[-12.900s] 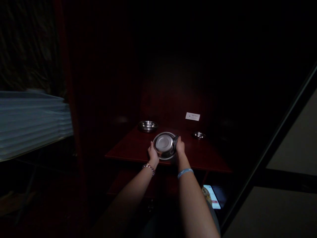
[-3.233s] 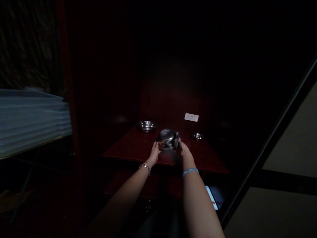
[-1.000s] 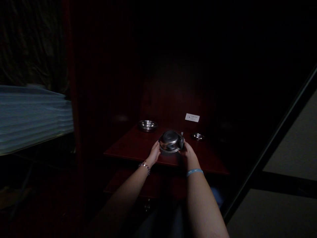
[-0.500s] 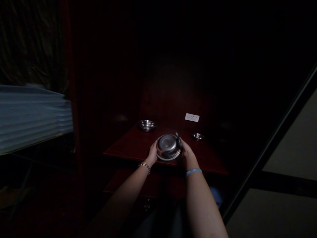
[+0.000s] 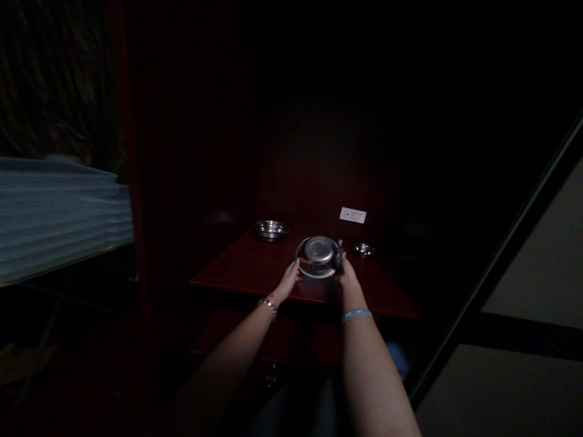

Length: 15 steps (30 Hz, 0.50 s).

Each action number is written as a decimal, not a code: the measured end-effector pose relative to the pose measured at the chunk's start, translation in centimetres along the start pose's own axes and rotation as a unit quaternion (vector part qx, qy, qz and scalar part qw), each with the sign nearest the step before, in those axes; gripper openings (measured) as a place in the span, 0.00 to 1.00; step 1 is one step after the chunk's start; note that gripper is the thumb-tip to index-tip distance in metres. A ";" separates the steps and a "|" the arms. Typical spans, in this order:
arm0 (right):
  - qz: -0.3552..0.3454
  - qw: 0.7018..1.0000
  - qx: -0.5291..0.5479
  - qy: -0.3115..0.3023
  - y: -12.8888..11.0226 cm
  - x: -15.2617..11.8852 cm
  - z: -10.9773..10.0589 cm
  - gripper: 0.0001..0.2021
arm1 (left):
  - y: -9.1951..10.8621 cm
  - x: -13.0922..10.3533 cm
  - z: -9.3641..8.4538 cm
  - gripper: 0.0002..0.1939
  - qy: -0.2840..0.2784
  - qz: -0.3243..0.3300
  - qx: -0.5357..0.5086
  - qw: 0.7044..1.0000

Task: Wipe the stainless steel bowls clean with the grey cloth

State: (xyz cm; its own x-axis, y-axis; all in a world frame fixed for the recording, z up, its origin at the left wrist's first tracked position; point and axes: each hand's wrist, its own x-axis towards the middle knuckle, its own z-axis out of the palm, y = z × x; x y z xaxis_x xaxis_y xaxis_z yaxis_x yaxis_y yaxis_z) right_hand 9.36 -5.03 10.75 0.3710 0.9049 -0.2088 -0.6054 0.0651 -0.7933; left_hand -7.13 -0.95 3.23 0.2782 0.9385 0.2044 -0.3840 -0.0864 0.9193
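— Lighting?
— Dim; upper half lost to black. Faint glints returned by the metal bowl (image 5: 319,250).
— Sharpness?
— Soft; stacked trays (image 5: 64,212) at left smeared, stretched toward the edge.

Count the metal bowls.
At least 3: an upside-down bowl in the left hand and right hand, a small bowl at right on the red shelf, a wider bowl back left. Nested ones may be hidden.

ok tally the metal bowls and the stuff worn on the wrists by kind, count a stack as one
Upturned bowl in both hands: 1
Bowl stack, number inside unclear: 1
Small bowl: 1
Beaded bracelet: 1
Blue wristband: 1
Total: 5
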 end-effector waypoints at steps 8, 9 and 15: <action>-0.037 0.999 0.020 -0.020 0.1 0.8 -0.4 0.25 | 1.3 -0.8 0.7 0.18 -0.105 0.007 0.167 0.980; -0.041 0.999 0.018 -0.023 0.1 0.8 -0.4 0.25 | 1.4 -0.9 0.7 0.17 -0.106 0.007 0.174 0.979; -0.095 0.993 -0.005 -0.063 0.1 0.6 -0.4 0.24 | 1.5 -1.1 0.6 0.14 -0.115 0.023 0.185 0.976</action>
State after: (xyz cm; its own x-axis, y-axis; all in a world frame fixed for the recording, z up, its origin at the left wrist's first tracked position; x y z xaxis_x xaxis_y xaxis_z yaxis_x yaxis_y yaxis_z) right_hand 9.81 -4.62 10.28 0.3872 0.9218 0.0180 -0.5257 0.2368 -0.8171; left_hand -7.46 -2.29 4.57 0.4742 0.8350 0.2792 -0.0684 -0.2813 0.9572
